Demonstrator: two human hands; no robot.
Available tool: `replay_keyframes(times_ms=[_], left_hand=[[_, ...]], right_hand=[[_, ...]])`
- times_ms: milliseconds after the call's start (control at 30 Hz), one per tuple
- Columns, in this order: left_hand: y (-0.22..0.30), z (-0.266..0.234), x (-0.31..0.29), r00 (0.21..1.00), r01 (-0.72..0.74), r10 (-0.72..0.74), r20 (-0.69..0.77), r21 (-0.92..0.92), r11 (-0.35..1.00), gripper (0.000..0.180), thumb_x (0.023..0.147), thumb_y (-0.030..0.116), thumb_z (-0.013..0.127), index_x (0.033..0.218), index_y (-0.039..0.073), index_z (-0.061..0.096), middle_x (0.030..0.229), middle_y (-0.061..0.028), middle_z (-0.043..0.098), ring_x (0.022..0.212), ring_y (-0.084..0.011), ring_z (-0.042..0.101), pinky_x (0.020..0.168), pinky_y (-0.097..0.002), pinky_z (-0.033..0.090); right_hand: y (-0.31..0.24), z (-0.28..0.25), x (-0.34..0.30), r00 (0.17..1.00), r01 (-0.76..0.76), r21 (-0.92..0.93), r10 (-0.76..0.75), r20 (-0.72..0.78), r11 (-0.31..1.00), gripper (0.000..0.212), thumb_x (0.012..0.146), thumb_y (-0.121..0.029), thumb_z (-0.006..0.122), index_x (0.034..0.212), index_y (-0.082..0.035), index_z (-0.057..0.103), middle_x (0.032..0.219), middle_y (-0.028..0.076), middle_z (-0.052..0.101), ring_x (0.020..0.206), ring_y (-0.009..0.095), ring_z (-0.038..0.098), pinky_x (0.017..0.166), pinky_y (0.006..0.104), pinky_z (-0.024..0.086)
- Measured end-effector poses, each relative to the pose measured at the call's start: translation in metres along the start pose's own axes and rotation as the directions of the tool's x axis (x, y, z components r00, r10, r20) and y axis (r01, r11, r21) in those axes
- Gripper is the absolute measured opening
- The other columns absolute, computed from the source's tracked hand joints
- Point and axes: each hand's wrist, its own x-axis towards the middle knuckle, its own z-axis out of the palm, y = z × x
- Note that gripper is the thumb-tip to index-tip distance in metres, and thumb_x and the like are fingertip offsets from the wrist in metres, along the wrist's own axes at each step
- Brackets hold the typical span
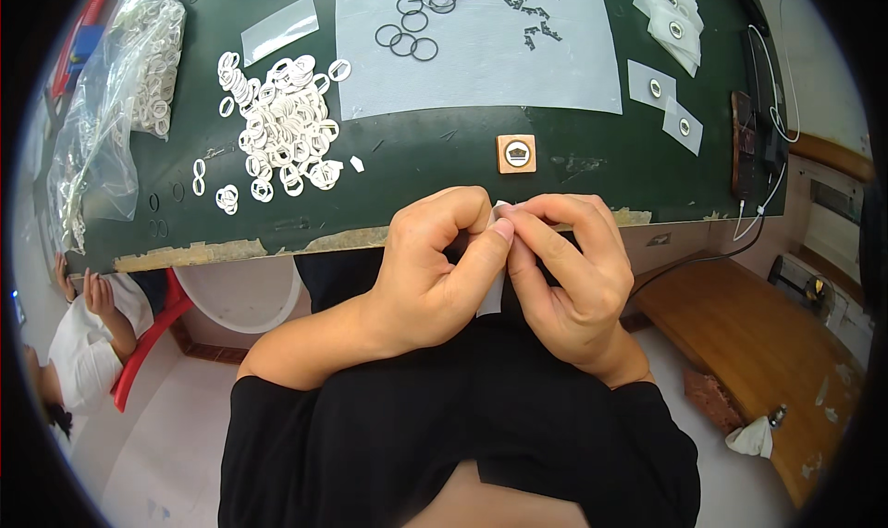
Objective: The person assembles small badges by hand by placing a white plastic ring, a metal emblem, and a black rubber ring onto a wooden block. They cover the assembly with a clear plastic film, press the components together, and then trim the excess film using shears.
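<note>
In front of my chest, just off the table's near edge, both hands pinch a small whitish, film-like piece [493, 297]. My left hand [427, 260] is closed on it with thumb and bent fingers. Thumb and fingertips of my right hand [575, 267] meet at its upper end, touching the left thumb. Most of the piece is hidden by the fingers, so I cannot tell whether it is a sheet or a bag. Beyond the hands lies a small square wooden block [503, 166] with a round white disc [517, 146] bearing a dark shape on top.
On the green table [398, 172] lies a pile of white rings [287, 121] beside a clear bag [102, 121]. A pale sheet [481, 84] carries black rings [413, 21] and small black pieces [532, 12]. White packets [655, 87] and a phone [743, 144] lie right. Another person [97, 334] sits left.
</note>
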Motion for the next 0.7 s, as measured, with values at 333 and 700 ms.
replay_keyframes(times_ms=[333,700], left_hand=[[0.007,-0.027,0.023,0.798,-0.536,0.474,0.373,0.799,0.272,0.039,0.077,0.022,0.077,0.112,0.006,0.075,0.125,-0.0122,0.063,0.112,-0.0329,0.057,0.093,-0.0422,0.046],[0.0,-0.024,0.03,0.815,-0.528,0.399,0.421,0.822,0.211,0.043,0.077,0.025,0.08,0.116,0.009,0.074,0.133,-0.0116,0.06,0.123,-0.0326,0.053,0.102,-0.048,0.041]], right_hand=[[0.033,-0.034,-0.001,0.906,-0.351,0.358,0.411,-0.104,0.865,0.008,0.084,0.006,0.074,0.09,0.003,0.069,0.093,0.008,0.067,0.085,0.015,0.063,0.077,0.027,0.049],[0.047,-0.028,-0.008,0.901,-0.368,0.494,0.433,-0.018,0.788,0.007,0.087,0.005,0.073,0.093,0.003,0.069,0.096,0.008,0.066,0.089,0.015,0.061,0.079,0.0266,0.047]])
